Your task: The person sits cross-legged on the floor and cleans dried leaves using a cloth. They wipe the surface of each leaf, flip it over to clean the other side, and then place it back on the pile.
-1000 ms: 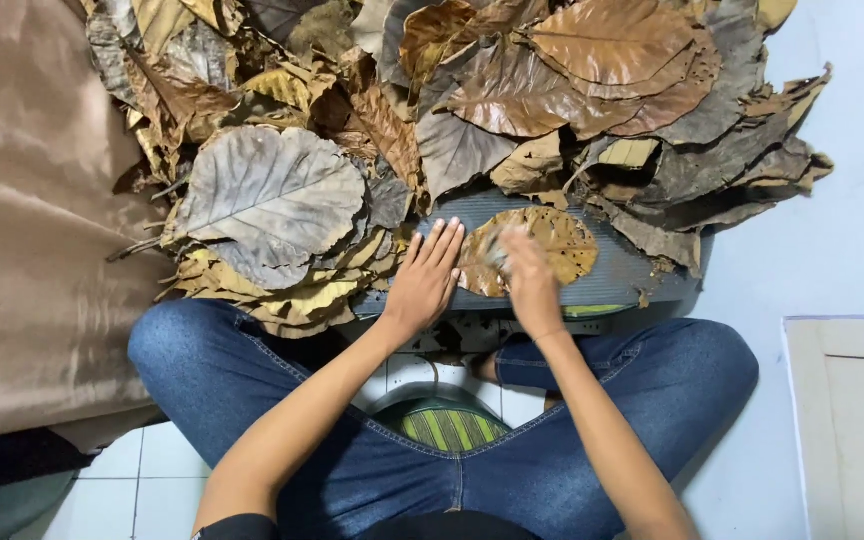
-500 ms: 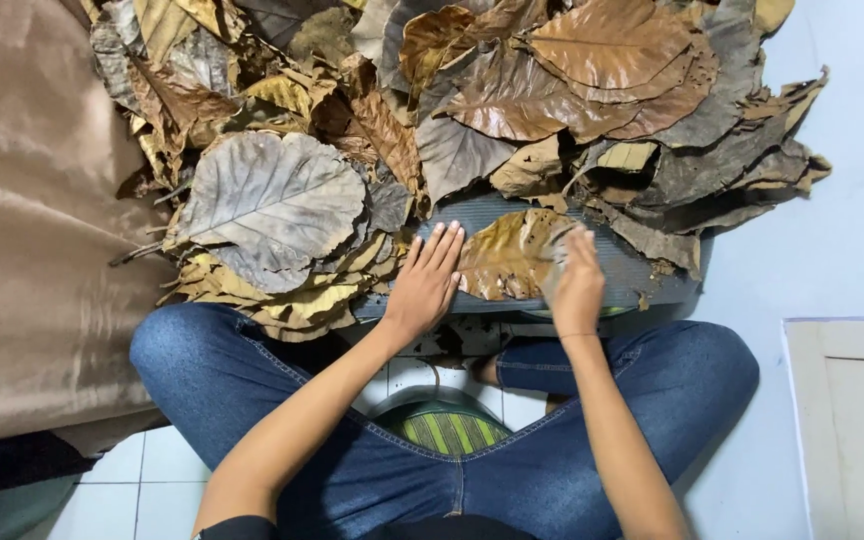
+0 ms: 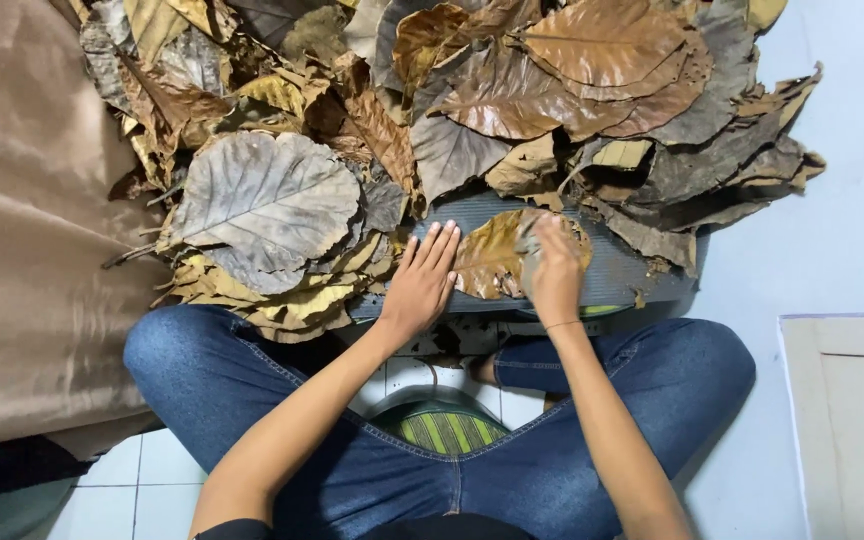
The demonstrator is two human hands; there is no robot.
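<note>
From up here I see my own two arms bare from the elbow down, no sleeves reaching the forearms. A thin band circles the wrist of my right hand point(image 3: 556, 280); my left hand point(image 3: 420, 285) wears nothing. My legs are in blue denim jeans point(image 3: 252, 380) with pale stitched seams. A dark top edge shows at the bottom of the view.

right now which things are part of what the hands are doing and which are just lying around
In use:
left hand flat on brown leaf
right hand with grey cloth
grey mat

Lying about:
leaf pile
big grey leaf
tan fabric
</note>
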